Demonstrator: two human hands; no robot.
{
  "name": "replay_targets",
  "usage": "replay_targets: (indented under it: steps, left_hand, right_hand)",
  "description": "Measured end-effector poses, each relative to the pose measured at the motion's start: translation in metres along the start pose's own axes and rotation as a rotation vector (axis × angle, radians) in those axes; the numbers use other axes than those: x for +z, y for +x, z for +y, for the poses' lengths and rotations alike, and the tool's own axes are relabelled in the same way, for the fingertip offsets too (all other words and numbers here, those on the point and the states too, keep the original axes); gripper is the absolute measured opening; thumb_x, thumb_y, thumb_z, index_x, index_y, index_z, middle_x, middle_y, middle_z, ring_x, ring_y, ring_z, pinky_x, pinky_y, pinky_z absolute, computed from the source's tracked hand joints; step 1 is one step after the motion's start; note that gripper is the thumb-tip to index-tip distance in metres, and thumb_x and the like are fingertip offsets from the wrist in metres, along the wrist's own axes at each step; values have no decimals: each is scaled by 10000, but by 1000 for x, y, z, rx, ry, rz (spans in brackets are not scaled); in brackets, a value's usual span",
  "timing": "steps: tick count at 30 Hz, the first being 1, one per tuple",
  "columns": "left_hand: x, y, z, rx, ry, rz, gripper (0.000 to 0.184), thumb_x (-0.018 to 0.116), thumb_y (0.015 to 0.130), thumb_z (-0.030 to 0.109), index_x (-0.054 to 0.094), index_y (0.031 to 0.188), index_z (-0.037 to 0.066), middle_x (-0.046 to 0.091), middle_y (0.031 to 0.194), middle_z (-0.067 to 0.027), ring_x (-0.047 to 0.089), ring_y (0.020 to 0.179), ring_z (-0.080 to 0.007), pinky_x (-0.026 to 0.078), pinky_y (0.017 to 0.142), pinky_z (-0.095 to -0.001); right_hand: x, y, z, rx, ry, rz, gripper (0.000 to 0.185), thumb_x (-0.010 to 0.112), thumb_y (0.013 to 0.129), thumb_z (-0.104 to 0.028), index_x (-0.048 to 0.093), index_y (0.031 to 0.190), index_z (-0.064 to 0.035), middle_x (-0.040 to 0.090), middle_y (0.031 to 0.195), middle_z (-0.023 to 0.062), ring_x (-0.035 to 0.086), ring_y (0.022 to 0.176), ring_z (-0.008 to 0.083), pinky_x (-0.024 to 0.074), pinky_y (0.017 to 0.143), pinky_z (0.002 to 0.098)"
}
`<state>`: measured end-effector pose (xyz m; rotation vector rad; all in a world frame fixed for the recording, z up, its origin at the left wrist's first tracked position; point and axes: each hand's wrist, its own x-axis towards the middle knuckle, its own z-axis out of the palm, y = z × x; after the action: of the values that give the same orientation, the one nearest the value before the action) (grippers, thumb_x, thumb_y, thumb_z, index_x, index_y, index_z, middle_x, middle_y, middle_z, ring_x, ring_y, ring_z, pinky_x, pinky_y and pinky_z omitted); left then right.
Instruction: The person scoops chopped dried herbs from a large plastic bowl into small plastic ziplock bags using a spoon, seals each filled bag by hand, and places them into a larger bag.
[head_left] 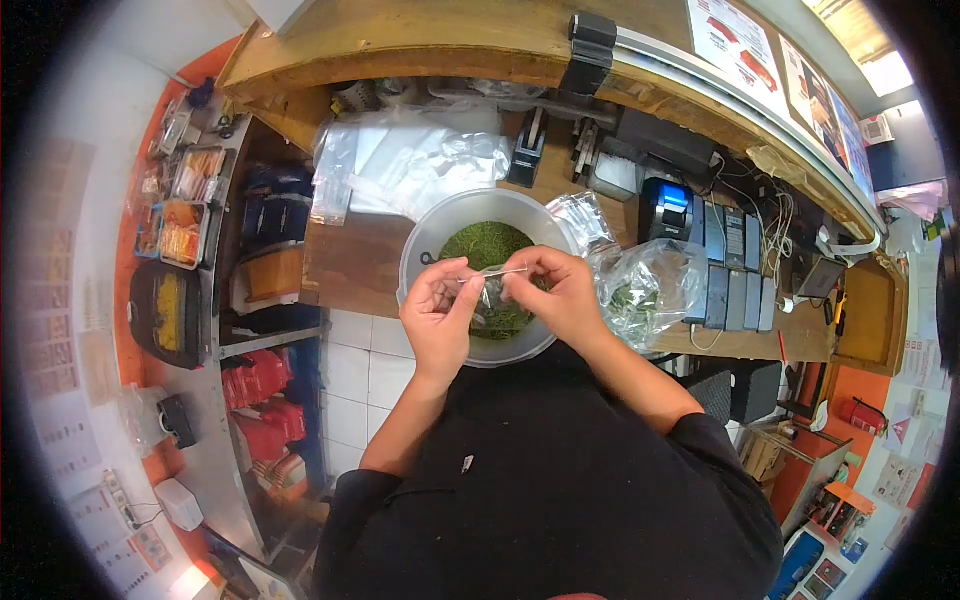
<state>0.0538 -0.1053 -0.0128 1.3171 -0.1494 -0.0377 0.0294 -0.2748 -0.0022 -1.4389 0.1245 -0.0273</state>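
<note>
My left hand [439, 312] and my right hand [553, 292] are both closed in a pinch on the top edge of a small clear plastic bag [491, 291]. It hangs between my fingertips, above a large translucent tub [414, 235]. Finely chopped green leaves [482, 239] lie inside the tub, partly covered by my hands. At the tub's left inner side shows a black loop [429, 258], perhaps a handle; the rest of it is hidden. Whether the bag holds anything is hard to make out.
Flat clear plastic bags [430, 160] lie behind the tub on the wooden counter [350, 265]. To the right are a clear bag with green leaves [640, 300], a small printer [668, 208] and several dark devices [735, 240] with cables. A shelf unit [225, 300] stands left.
</note>
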Motion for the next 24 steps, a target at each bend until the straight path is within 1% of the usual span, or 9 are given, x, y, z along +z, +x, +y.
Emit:
replay_targets:
  steps: [5,7,10,12,16,19,20,22,24]
  left_hand:
    - [5,2,5,-46,-37,-48,361,672,923,-33,586,1273,-16,667,955,-51,616,837,-67,481,709,-197]
    - [6,1,5,-73,-88,-63,373,668,925,-32,581,1288,-14,664,957,-45,611,834,-62,477,708,-195]
    - [2,-2,-1,-82,-20,-109,425,676,892,-69,570,1303,-36,663,988,-63,630,903,-107,503,776,-223]
    - [1,-2,-4,-8,42,-138,377,671,921,-34,589,1288,-10,661,971,-38,607,832,-61,473,685,-198]
    - [-1,-1,-5,-33,-52,-143,376,678,914,-37,599,1280,-10,687,969,-57,625,854,-67,487,696,-200]
    - [-7,2,-8,-11,56,-224,436,667,922,-28,567,1345,0,739,998,-116,656,926,-105,519,840,-252]
    - [-2,5,-4,-24,38,-241,436,667,922,-28,567,1345,0,739,998,-116,656,926,-105,519,840,-252]
    - [5,10,3,-138,45,-205,438,647,946,11,545,1371,-3,731,1064,-124,650,995,-134,499,918,-286]
    - [-3,13,-4,-87,42,-207,416,636,962,49,545,1363,-11,717,1119,-126,638,1049,-152,482,952,-303]
  right_hand:
    - [0,1,-1,6,-24,-13,95,697,894,-61,686,963,4,698,821,21,639,761,71,506,686,241]
    - [1,3,4,-82,-80,-35,65,676,912,-28,657,963,7,671,840,11,624,731,65,504,645,230]
    - [4,0,4,-34,2,-66,68,680,912,-40,661,959,5,670,863,13,618,743,65,504,649,228]
    - [3,0,3,-9,-25,-68,86,687,905,-58,672,960,6,682,876,18,620,785,66,506,690,237]
    - [-2,0,2,-1,-49,-85,100,694,906,-78,682,960,5,690,877,21,626,818,72,509,732,248]
    - [-23,-6,-10,-46,-124,-136,94,679,934,-73,661,979,7,684,891,36,659,780,98,518,680,237]
    - [-33,-10,-8,-36,-137,-115,94,679,934,-73,661,979,7,684,891,36,659,780,98,518,680,237]
    - [-60,-21,-6,32,-5,-69,93,678,932,-91,675,975,-9,690,877,27,652,812,94,517,720,258]
    - [-95,-34,-10,72,32,21,79,661,940,-78,660,997,-23,691,903,41,673,818,117,538,729,266]
